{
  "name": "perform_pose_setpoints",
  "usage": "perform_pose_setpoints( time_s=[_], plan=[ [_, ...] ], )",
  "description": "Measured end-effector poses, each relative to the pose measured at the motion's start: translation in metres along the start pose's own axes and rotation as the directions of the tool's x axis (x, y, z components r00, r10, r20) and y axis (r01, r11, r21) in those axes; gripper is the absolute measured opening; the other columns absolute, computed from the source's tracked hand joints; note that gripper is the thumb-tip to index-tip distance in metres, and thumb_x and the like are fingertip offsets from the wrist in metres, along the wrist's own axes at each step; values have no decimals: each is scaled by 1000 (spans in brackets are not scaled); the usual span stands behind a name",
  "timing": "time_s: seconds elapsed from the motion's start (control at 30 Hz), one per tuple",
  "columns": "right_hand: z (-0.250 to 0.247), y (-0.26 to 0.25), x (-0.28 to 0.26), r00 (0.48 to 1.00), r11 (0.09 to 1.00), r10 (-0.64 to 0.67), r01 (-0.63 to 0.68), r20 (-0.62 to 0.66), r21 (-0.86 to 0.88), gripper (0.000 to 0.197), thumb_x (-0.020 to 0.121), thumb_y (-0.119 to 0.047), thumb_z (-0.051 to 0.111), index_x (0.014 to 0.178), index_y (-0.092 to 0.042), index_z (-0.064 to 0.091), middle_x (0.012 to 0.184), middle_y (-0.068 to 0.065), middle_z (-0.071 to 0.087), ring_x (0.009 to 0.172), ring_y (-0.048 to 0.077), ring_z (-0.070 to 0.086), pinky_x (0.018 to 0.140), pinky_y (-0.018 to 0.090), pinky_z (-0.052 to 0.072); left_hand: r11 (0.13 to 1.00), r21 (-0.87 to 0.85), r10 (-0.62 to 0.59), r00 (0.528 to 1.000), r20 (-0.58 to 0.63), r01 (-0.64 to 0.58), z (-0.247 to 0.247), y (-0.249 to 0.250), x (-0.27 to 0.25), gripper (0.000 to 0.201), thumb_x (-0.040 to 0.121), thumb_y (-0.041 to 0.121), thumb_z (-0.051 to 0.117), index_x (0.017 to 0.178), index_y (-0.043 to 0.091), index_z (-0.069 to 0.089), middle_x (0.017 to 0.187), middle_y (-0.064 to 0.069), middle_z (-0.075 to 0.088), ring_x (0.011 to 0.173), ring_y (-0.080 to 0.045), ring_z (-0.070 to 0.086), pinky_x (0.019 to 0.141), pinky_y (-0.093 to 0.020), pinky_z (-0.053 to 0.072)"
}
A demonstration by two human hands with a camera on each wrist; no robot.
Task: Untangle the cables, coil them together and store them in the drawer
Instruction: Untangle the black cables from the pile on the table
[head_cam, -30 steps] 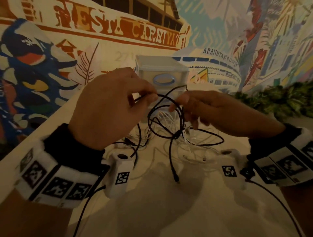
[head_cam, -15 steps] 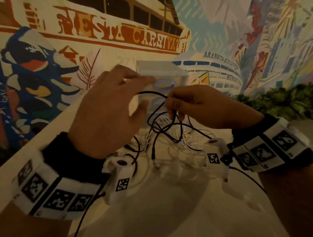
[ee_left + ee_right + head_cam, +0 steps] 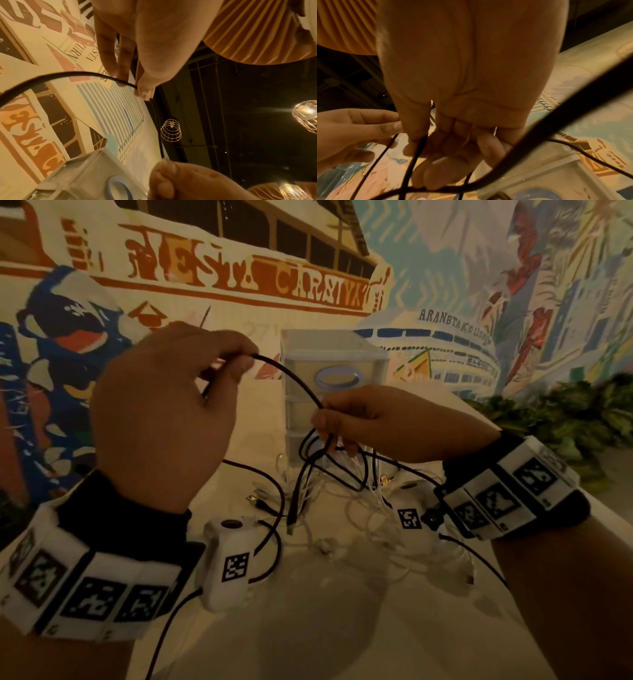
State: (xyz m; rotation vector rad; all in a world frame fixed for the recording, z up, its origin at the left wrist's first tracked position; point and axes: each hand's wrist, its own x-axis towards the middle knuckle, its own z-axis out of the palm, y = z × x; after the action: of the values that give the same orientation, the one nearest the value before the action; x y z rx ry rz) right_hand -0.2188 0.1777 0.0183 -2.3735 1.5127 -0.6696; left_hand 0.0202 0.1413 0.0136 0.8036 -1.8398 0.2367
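A black cable (image 3: pixel 291 378) arcs between my two raised hands. My left hand (image 3: pixel 161 412) pinches one part of it between thumb and fingertips (image 3: pixel 137 88). My right hand (image 3: pixel 376 422) grips the black cable (image 3: pixel 418 150) lower down, where its loops hang in a tangle. One black plug end (image 3: pixel 291 525) dangles just above the table. White cables (image 3: pixel 359 508) lie heaped on the table under the hands. The small translucent drawer unit (image 3: pixel 335 392) with oval blue handles stands behind the cables, its drawers closed.
A painted mural wall (image 3: pixel 205 278) runs behind the cream table (image 3: pixel 308 628). Green plants (image 3: pixel 565 419) sit at the right edge. Cords from the wrist cameras trail over the table near me.
My left hand has lifted up and to the left, drawing the black cable out into a longer arc. My right hand has stayed near the tangle, gripping lower.
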Motion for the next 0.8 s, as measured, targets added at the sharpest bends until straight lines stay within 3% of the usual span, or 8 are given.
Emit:
perform_pose_setpoints(
  time_s=[0.17, 0.3, 0.37, 0.43, 0.5, 0.57, 0.7, 0.8],
  plan=[
    [0, 11, 1, 998, 999, 46, -46, 41, 0, 27, 105, -44, 46, 94, -28, 64, 89, -15, 70, 73, 0, 67, 72, 16, 49, 996, 27, -86, 996, -40, 87, 1, -18, 3, 19, 99, 35, 54, 110, 28, 68, 105, 0, 69, 83, -17, 64, 80, -42, 55],
    [-6, 12, 7, 991, 980, 117, -104, 68, -168, 28, 104, -47, 46, 98, -31, 68, 87, -8, 68, 80, 9, 65, 79, 38, 53, 982, 147, -138, 981, 136, 118, 9, -15, -3, 18, 96, 30, 55, 112, 31, 63, 107, -1, 68, 87, -21, 64, 77, -45, 55],
    [-12, 6, 8, 993, 979, 102, -90, 58, -181, 27, 104, -46, 47, 96, -33, 69, 82, -14, 68, 75, 4, 63, 75, 33, 51, 985, 161, -98, 974, 204, 65, 12, -6, -5, 32, 95, 27, 55, 126, 30, 57, 120, -4, 63, 101, -28, 61, 84, -48, 54],
    [-16, -1, 9, 996, 983, 67, -56, 63, -174, 27, 104, -45, 48, 97, -31, 71, 83, -17, 70, 75, 1, 66, 77, 29, 53, 981, 184, 13, 961, 275, -66, 16, 8, -8, 42, 96, 25, 53, 138, 27, 52, 130, -5, 57, 113, -30, 55, 92, -48, 49],
    [-16, -7, 8, 997, 985, 27, -15, 71, -169, 26, 104, -41, 50, 103, -28, 72, 93, -12, 73, 76, 1, 68, 80, 28, 54, 958, 215, 101, 926, 365, -190, 21, 19, -12, 46, 95, 32, 48, 141, 29, 50, 135, -1, 55, 120, -29, 51, 94, -49, 46],
    [-15, -12, 7, 996, 983, -19, 35, 92, -179, 24, 105, -37, 50, 107, -27, 72, 97, -10, 73, 78, 3, 68, 82, 30, 54, 955, 192, 132, 903, 408, -226, 25, 22, -14, 45, 94, 35, 47, 138, 29, 55, 128, 0, 61, 115, -27, 55, 93, -47, 48],
    [-12, -11, 7, 990, 987, -35, 55, 136, -150, 23, 106, -39, 46, 96, -34, 66, 87, -20, 70, 75, -1, 68, 74, 16, 52, 985, 71, 131, 946, 296, -158, 22, 17, -13, 23, 96, 30, 57, 113, 29, 72, 98, 3, 71, 82, -17, 63, 72, -28, 47],
    [-9, -9, 9, 996, 994, -44, 51, 73, -97, 27, 107, -41, 41, 86, -36, 58, 75, -23, 65, 68, 3, 67, 67, 12, 48, 991, 46, 112, 974, 196, -124, 19, 13, -12, 21, 98, 28, 58, 112, 26, 73, 101, 2, 72, 85, -16, 64, 73, -27, 48]
  ],
)
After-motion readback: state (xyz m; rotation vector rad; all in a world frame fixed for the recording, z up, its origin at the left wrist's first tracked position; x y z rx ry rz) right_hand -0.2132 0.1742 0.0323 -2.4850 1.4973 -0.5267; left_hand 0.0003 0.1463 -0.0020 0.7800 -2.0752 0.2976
